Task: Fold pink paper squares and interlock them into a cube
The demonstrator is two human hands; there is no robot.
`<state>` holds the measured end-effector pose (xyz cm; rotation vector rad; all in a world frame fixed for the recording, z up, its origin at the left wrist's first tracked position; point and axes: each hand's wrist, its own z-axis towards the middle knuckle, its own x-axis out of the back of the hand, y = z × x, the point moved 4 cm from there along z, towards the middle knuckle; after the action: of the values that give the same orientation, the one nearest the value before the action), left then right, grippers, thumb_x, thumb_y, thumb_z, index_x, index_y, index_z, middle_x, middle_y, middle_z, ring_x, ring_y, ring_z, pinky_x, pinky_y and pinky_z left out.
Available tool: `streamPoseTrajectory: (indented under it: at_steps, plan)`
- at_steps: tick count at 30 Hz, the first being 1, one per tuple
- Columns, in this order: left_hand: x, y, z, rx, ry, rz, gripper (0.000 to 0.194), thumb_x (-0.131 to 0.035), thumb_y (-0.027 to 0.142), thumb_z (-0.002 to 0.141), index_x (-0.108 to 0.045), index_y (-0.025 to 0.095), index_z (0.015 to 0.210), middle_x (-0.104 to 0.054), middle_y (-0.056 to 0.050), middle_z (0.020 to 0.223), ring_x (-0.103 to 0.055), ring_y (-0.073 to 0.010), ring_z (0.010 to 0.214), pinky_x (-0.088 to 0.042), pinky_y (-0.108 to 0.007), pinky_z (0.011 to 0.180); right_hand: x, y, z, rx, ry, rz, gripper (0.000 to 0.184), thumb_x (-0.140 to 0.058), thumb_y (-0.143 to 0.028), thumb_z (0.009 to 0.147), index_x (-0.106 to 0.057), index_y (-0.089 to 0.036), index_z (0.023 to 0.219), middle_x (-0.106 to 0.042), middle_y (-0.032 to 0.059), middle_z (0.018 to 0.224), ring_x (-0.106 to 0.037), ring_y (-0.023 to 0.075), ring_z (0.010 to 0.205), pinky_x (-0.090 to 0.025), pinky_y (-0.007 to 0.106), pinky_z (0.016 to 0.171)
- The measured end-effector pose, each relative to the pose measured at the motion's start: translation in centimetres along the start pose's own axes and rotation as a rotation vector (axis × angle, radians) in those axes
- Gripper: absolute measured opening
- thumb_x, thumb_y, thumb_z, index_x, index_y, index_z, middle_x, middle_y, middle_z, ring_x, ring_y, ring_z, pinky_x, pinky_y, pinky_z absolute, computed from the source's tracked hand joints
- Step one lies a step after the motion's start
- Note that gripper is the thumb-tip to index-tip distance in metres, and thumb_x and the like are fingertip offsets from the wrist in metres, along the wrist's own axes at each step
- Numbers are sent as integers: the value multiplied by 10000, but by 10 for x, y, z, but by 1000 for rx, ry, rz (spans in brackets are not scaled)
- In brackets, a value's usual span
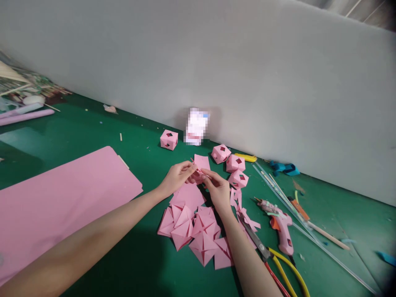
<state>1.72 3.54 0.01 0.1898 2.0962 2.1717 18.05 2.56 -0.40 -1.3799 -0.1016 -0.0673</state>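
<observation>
My left hand [177, 176] and my right hand [219, 189] meet over the middle of the green table, both pinching a small piece of pink paper [198, 171]. Its exact shape is partly hidden by my fingers. Flat pink paper [188, 196] lies just below my hands, and another pink sheet [202, 161] shows behind them. Nearer to me is a pile of folded pink paper pieces [204, 231]. Several pink paper polyhedra with diamond-shaped holes stand around: one box-like piece [168, 140] at the back left, others [221, 153] to the right of my hands.
A large pink sheet [71, 198] covers the left side. On the right lie scissors [262, 249] with yellow and red handles, pink paper scraps [236, 200], a pink glue gun [281, 227], clear glue sticks [297, 220] and a yellow cutter [246, 157]. A bright blurred screen [197, 126] leans on the wall.
</observation>
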Motion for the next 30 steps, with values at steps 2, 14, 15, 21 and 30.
streamPoseTrajectory:
  at_steps: [2, 14, 15, 21, 30]
  plan:
    - [0, -1, 0, 11, -1, -10, 401, -575, 562, 876, -631, 167, 911, -724, -37, 789, -699, -146, 663, -495, -205, 558, -2, -1, 0, 51, -36, -19, 181, -689, -312, 829, -780, -251, 974, -750, 51, 1090, -679, 229, 1053, -558, 369, 899]
    - [1, 0, 1, -45, -11, 0, 358, -593, 520, 877, -638, 167, 914, -675, -11, 752, -630, -125, 625, -473, -198, 539, -4, -3, 0, -74, -38, 51, 396, -784, -388, 741, -694, -200, 1077, -726, 93, 1126, -709, 200, 891, -585, 295, 723]
    - [2, 0, 1, -52, -10, 3, 357, -593, 520, 877, -638, 167, 908, -672, -10, 758, -622, -120, 622, -469, -195, 535, -4, -2, 0, -90, -39, 67, 421, -791, -390, 732, -683, -200, 1091, -729, 93, 1110, -710, 192, 859, -581, 290, 705]
    - [1, -1, 2, -66, 1, 3, 314, -606, 477, 867, -628, 165, 902, -663, -12, 793, -614, -116, 643, -464, -196, 558, -4, 3, 2, -115, -21, 151, 453, -799, -409, 708, -651, -207, 1085, -729, 77, 1063, -702, 178, 767, -574, 291, 663]
    - [0, -1, 3, 0, 24, -2, 197, -613, 265, 785, -568, 172, 953, -604, 20, 752, -556, -96, 585, -432, -196, 533, 0, 6, 2, -112, -6, 137, 365, -734, -429, 774, -661, -201, 1050, -708, 56, 975, -658, 164, 750, -553, 288, 673]
